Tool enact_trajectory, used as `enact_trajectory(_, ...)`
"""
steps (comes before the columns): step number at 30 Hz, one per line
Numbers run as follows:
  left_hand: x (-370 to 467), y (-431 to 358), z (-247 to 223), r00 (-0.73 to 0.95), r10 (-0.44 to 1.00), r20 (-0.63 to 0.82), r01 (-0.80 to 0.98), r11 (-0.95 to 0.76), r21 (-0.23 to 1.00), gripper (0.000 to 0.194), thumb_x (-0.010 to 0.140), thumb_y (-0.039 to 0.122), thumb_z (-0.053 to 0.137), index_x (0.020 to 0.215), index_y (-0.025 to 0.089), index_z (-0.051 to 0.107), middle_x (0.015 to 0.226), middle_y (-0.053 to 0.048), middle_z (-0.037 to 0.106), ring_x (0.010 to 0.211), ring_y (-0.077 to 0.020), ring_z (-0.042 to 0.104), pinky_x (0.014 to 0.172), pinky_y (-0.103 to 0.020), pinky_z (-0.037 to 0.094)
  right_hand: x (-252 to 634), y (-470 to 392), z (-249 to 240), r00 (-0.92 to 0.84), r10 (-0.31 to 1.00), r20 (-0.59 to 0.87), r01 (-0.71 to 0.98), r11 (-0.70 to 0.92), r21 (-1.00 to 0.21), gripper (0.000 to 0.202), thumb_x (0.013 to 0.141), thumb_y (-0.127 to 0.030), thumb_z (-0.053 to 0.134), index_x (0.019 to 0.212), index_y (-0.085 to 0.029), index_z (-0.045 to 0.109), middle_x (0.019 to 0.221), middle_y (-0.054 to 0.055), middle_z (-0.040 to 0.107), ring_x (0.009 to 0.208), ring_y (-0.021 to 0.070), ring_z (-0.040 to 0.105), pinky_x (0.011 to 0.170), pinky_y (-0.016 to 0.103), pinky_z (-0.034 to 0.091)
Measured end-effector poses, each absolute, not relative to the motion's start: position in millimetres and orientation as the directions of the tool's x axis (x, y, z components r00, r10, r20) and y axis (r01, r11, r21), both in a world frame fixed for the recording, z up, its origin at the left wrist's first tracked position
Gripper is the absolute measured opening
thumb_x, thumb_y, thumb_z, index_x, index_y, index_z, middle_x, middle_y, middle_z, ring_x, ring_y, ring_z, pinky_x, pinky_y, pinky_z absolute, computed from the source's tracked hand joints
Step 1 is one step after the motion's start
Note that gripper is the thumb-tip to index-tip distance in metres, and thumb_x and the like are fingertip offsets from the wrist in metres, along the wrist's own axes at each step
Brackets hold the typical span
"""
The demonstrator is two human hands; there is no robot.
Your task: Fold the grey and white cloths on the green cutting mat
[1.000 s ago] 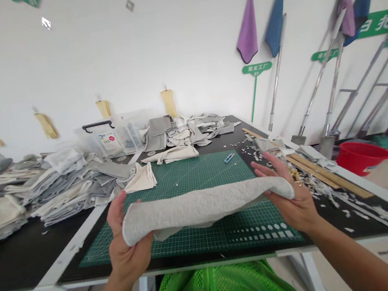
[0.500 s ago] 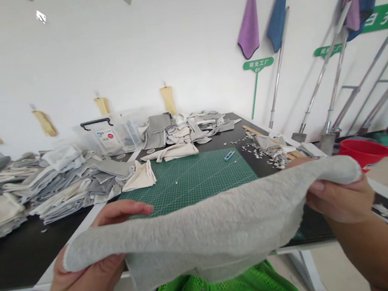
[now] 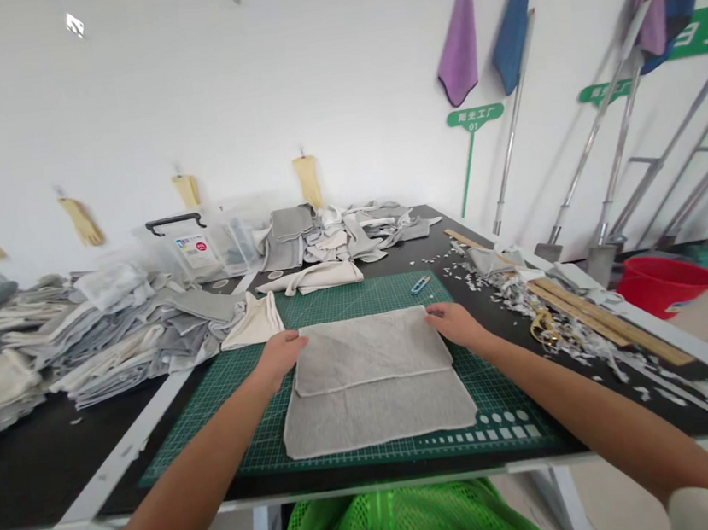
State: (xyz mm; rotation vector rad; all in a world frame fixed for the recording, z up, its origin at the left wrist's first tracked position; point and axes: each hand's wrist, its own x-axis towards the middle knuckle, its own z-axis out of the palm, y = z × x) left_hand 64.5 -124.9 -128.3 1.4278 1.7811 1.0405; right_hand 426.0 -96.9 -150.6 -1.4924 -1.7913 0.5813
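Observation:
A grey cloth (image 3: 378, 412) lies on the green cutting mat (image 3: 206, 429), its far part doubled over so that the upper layer covers about half. My left hand (image 3: 282, 355) pinches the far left corner of the fold. At the far right corner, my right hand (image 3: 455, 323) grips the cloth between thumb and fingers. Beyond the cloth, a light blue cutter (image 3: 420, 284) rests on the mat, touched by neither hand. A cream cloth (image 3: 254, 320) overlaps the mat's far left corner.
Stacked cloths (image 3: 104, 330) cover the left side. A clear box (image 3: 190, 251) and a loose cloth heap (image 3: 350, 229) stand at the back. To the right lie white scraps (image 3: 585, 335), gold-handled scissors (image 3: 542, 328) and wooden strips (image 3: 612, 319). A red bucket (image 3: 666, 282) is beyond.
The grey cloth has gone from being stretched in the air near the camera to lying folded on the mat. Both hands have moved forward and down, closer together, still holding it.

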Motion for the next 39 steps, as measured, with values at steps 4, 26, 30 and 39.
enact_trajectory(4,48.8,-134.0,-132.1,-0.125,0.950,0.286,0.713,-0.114,0.692,0.046,0.070,0.036,0.058,0.110,0.013,0.057,0.122,-0.012,0.055,0.118,-0.0261,0.046,0.100,-0.038,0.033,430.9,-108.7,-152.1,-0.177,0.903,0.391,0.715,0.391,-0.580,0.039,0.073,-0.034,0.059,0.107,-0.017,0.064,0.134,0.012,0.046,0.127,0.0289,0.035,0.106,0.045,0.025)
enact_trajectory(26,68.5,-181.7,-126.9,0.248,0.937,0.246,0.949,-0.286,0.133,0.037,0.090,0.031,0.030,0.112,0.020,0.058,0.095,-0.009,0.069,0.089,-0.0225,0.065,0.080,-0.031,0.044,422.8,-162.6,-138.1,-0.789,0.573,0.220,0.612,0.760,0.218,0.029,0.084,-0.020,0.047,0.111,-0.017,0.056,0.115,0.010,0.062,0.099,0.0187,0.059,0.083,0.031,0.042)
enact_trajectory(30,68.6,-183.4,-122.2,0.206,0.920,0.333,0.942,-0.278,0.186,0.038,0.091,0.035,0.030,0.110,0.020,0.059,0.095,-0.007,0.070,0.088,-0.0215,0.065,0.078,-0.029,0.045,419.3,-158.0,-139.2,-0.745,0.617,0.253,0.666,0.702,0.252,0.033,0.086,-0.019,0.044,0.117,-0.015,0.052,0.112,0.012,0.063,0.096,0.0199,0.061,0.078,0.030,0.043)
enact_trajectory(39,56.3,-220.9,-108.7,0.421,0.651,0.631,0.865,-0.497,-0.064,0.025,0.083,0.024,0.049,0.104,0.024,0.062,0.104,-0.004,0.068,0.094,-0.0181,0.064,0.087,-0.029,0.046,441.4,-169.9,-115.2,-0.690,0.541,0.480,0.699,0.669,0.251,0.029,0.086,-0.014,0.041,0.110,-0.017,0.058,0.107,0.009,0.067,0.092,0.0193,0.063,0.082,0.031,0.043)
